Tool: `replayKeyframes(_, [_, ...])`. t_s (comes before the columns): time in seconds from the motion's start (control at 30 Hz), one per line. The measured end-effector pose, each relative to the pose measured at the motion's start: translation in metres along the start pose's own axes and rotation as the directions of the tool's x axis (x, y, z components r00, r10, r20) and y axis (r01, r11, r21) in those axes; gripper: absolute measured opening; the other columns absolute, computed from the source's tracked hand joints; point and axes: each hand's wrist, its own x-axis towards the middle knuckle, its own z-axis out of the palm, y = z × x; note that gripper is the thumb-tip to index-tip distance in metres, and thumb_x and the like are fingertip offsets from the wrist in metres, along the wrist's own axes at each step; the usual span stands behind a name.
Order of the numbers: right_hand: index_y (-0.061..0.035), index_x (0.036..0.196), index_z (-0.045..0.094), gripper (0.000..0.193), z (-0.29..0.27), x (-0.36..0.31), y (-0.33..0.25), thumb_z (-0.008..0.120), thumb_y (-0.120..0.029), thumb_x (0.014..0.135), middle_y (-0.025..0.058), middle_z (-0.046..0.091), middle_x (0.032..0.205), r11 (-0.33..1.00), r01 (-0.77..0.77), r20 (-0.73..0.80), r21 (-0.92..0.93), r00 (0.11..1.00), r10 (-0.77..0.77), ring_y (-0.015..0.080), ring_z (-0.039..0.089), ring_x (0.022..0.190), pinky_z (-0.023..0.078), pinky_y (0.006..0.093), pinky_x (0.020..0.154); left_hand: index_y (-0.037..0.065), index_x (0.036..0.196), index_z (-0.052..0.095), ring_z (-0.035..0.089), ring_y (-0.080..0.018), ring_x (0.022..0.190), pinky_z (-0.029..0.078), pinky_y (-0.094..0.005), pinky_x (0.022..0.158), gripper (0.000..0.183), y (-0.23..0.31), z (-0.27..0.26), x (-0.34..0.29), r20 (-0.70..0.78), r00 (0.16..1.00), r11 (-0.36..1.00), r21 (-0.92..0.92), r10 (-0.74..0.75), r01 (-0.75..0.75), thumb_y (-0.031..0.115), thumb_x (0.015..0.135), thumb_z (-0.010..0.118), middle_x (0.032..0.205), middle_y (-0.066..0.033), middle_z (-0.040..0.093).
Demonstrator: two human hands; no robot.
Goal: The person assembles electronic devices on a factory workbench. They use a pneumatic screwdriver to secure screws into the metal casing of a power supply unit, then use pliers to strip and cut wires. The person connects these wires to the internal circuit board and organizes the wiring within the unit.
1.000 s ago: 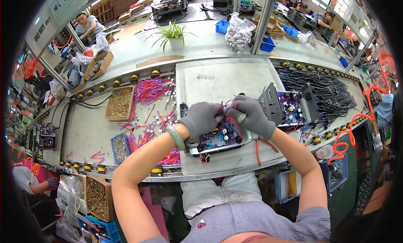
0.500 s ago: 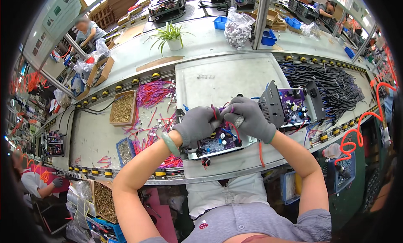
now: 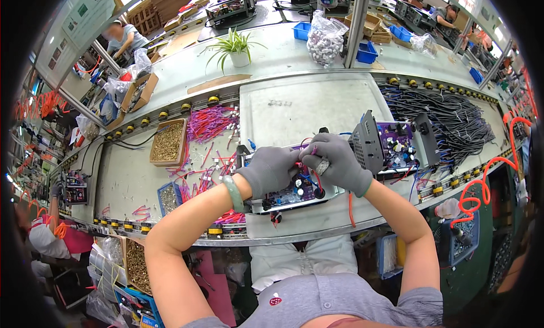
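Grey gloves cover both my hands, which meet over an open metal chassis holding a purple circuit board point(image 3: 290, 196). My left hand point(image 3: 268, 170) is closed in a pinch at the board's upper side, with a bit of red wire showing at its fingertips. Close against it, my right hand point(image 3: 340, 162) pinches a thin purple-red wire point(image 3: 314, 151). A speckled grey patch by its fingers is too small to make out. The wire ends are hidden behind the fingers. Black and red leads point(image 3: 319, 186) rise from the board below my right hand.
A second open chassis point(image 3: 396, 140) stands to the right, beside a heap of black cables point(image 3: 439, 118). Leftward lie red-purple wires point(image 3: 211, 123), a box of brass-coloured parts point(image 3: 168, 142) and a blue tray point(image 3: 168, 199). A coiled orange hose point(image 3: 469, 199) hangs at right. Co-workers sit farther off.
My left hand has turned and shifted slightly, its fingertips now nearer my right hand's. My right hand has barely moved. At the far left, a co-worker's gloved hand has gone up to another unit.
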Motion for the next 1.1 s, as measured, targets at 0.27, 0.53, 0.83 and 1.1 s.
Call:
replayKeyframes(0.27, [-0.0019,0.09,0.071,0.012,-0.001,-0.006,0.003,0.072,-0.01,0.081,0.0109,0.065,0.079,0.965,-0.141,-0.063,0.219,0.985,0.158,0.0216,0.061,0.071,0.049,0.0335,0.068,0.013,0.104,0.068,0.066,-0.0374,0.085,0.053,-0.0453,0.076,0.023,0.006,-0.016,0.008,0.091,0.993,0.997,-0.007,-0.076,0.077,0.026,0.086,0.064,0.086,-0.0159,0.068])
replayKeyframes(0.53, [-0.0051,0.093,0.07,0.012,-0.021,-0.011,-0.01,0.073,-0.008,0.082,0.0083,0.065,0.081,0.988,-0.155,-0.218,-0.003,0.964,0.151,0.0193,0.063,0.072,0.049,0.032,0.067,-0.001,0.101,0.07,0.062,-0.0109,0.081,0.051,-0.0292,0.079,0.03,0.011,-0.007,0.026,-0.05,0.998,0.628,-0.778,-0.033,-0.018,0.024,0.084,0.071,0.088,-0.0074,0.069])
replayKeyframes(0.83, [-0.0092,0.072,0.062,0.02,-0.036,-0.013,0.007,0.072,-0.023,0.083,0.0058,0.06,0.07,0.845,0.074,0.008,-0.53,0.997,-0.082,0.0289,0.061,0.071,0.048,0.0394,0.068,0.011,0.09,0.07,0.068,-0.0321,0.079,0.053,-0.0417,0.072,0.022,0.017,0.001,0.029,-0.31,0.95,0.988,-0.132,0.04,-0.085,0.032,0.086,0.069,0.08,-0.0135,0.07])
replayKeyframes(1.1, [-0.0051,0.126,0.055,0.042,-0.007,-0.03,0.007,0.062,-0.017,0.087,0.0178,0.068,0.103,0.826,-0.537,-0.04,-0.172,0.842,0.539,0.034,0.066,0.1,0.052,0.0418,0.086,0.013,0.088,0.069,0.066,-0.0372,0.077,0.052,-0.0467,0.074,0.02,0.001,0.022,0.038,-0.279,0.957,0.993,-0.105,-0.079,0.051,0.032,0.083,0.066,0.077,-0.0148,0.069])
